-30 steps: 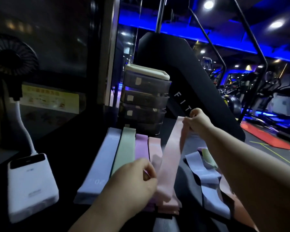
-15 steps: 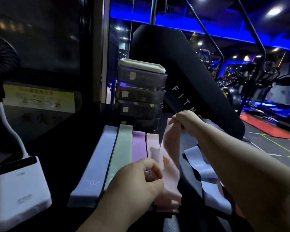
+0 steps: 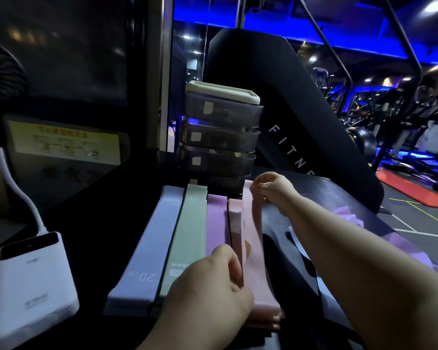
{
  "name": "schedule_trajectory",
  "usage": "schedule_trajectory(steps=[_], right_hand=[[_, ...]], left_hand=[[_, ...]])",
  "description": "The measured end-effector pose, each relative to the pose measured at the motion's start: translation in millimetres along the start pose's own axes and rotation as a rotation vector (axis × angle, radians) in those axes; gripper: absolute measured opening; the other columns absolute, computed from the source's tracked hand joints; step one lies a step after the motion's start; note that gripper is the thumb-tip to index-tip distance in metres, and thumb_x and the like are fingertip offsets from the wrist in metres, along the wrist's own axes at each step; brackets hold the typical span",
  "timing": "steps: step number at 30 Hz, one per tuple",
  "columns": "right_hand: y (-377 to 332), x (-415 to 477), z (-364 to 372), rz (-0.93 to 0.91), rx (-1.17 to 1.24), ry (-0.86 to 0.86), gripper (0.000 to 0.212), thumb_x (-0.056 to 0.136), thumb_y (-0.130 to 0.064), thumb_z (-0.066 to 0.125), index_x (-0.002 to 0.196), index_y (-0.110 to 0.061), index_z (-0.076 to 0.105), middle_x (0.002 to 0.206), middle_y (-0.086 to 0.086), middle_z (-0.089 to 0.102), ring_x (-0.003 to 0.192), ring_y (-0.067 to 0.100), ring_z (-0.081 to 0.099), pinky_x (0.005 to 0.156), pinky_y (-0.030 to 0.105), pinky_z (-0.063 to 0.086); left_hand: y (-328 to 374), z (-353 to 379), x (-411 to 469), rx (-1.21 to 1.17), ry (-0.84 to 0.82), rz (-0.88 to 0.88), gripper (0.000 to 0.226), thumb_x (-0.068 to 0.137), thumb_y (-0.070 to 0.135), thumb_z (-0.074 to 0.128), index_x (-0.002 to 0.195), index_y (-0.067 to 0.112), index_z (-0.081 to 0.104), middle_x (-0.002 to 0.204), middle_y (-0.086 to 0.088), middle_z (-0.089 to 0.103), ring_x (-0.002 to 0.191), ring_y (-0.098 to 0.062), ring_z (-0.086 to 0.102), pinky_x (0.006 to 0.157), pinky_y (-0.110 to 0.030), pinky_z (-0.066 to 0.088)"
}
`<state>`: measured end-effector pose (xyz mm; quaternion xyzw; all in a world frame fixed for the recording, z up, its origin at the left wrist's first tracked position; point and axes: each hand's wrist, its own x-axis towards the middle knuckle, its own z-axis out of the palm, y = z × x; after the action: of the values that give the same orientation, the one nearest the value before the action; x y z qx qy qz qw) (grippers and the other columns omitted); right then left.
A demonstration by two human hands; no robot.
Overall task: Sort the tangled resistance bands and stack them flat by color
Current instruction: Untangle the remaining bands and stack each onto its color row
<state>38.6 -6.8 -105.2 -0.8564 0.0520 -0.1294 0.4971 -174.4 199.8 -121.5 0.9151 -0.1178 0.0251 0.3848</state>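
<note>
Flat stacks of bands lie side by side on the dark table: lavender (image 3: 147, 246), green (image 3: 189, 236), purple (image 3: 216, 223) and pink stack (image 3: 234, 218). A light pink band (image 3: 254, 261) stretches lengthwise over the pink stack. My right hand (image 3: 272, 189) pinches its far end close to the table. My left hand (image 3: 213, 291) pinches its near part, with fingers curled against the band's left edge. Loose bands, lavender (image 3: 297, 242) and pink (image 3: 349, 218), lie to the right, partly hidden behind my right forearm.
A stack of dark drawer trays (image 3: 219, 140) with a cream lid stands just behind the band stacks. A white power bank (image 3: 32, 281) with a white cable sits at the left. A black padded gym machine (image 3: 296, 127) rises behind the table's right side.
The light pink band, held raised a second ago, has come down onto the pink stack. My right hand dropped and moved forward to the stack's far end; my left hand followed down.
</note>
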Motion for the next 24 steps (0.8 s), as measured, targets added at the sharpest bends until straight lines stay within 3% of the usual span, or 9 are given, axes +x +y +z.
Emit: schedule_trajectory(steps=[4,7,11,15,19,24], right_hand=[[6.6,3.9,3.3,-0.005,-0.025,0.057,0.014,0.080,-0.013,0.071,0.069,-0.021,0.068,0.049,-0.010,0.060,0.052,0.011,0.051,0.055,0.026,0.043],[8.5,5.6,6.7,-0.024,-0.028,0.070,0.014,0.081,-0.013,0.071,0.070,-0.021,0.068,0.058,-0.009,0.062,0.053,0.009,0.052,0.058,0.026,0.046],[10.0,7.8,12.8,-0.032,-0.045,0.039,0.011,0.082,-0.009,0.073,0.077,-0.017,0.068,0.063,-0.006,0.064,0.048,-0.001,0.055,0.048,0.012,0.041],[14.3,9.7,21.4,-0.043,-0.089,0.013,0.007,0.080,-0.010,0.076,0.084,-0.013,0.071,0.066,-0.004,0.066,0.056,0.007,0.059,0.048,0.009,0.042],[21.0,12.7,30.6,-0.078,-0.201,0.025,0.015,0.081,-0.011,0.069,0.072,-0.023,0.070,0.074,-0.004,0.071,0.074,0.017,0.069,0.070,0.026,0.055],[25.2,9.2,35.6,-0.079,-0.226,-0.027,0.012,0.080,-0.016,0.071,0.073,-0.025,0.066,0.071,-0.005,0.064,0.063,0.015,0.058,0.055,0.024,0.046]], left_hand=[[1.2,0.6,-0.8,0.012,-0.006,0.010,0.013,0.078,0.036,0.055,0.084,0.035,0.043,0.076,0.013,0.067,0.075,-0.002,0.060,0.071,-0.021,0.050],[0.9,2.3,0.4,0.025,-0.024,0.020,0.017,0.077,0.037,0.055,0.089,0.040,0.043,0.077,0.019,0.066,0.081,-0.002,0.061,0.081,-0.026,0.052],[2.2,5.9,3.5,0.060,-0.023,0.034,0.015,0.081,0.036,0.054,0.090,0.039,0.043,0.078,0.017,0.066,0.088,-0.009,0.061,0.085,-0.027,0.052],[6.5,5.9,3.8,0.067,-0.072,0.036,0.013,0.084,0.037,0.054,0.092,0.036,0.044,0.086,0.015,0.066,0.091,-0.010,0.060,0.087,-0.029,0.051],[3.6,5.6,5.4,0.089,-0.108,0.035,0.017,0.082,0.040,0.051,0.095,0.038,0.040,0.092,0.012,0.067,0.093,-0.014,0.061,0.088,-0.033,0.051],[-0.3,8.1,5.7,0.138,-0.120,0.057,0.018,0.086,0.038,0.049,0.100,0.035,0.040,0.096,0.008,0.066,0.096,-0.017,0.059,0.085,-0.033,0.050]])
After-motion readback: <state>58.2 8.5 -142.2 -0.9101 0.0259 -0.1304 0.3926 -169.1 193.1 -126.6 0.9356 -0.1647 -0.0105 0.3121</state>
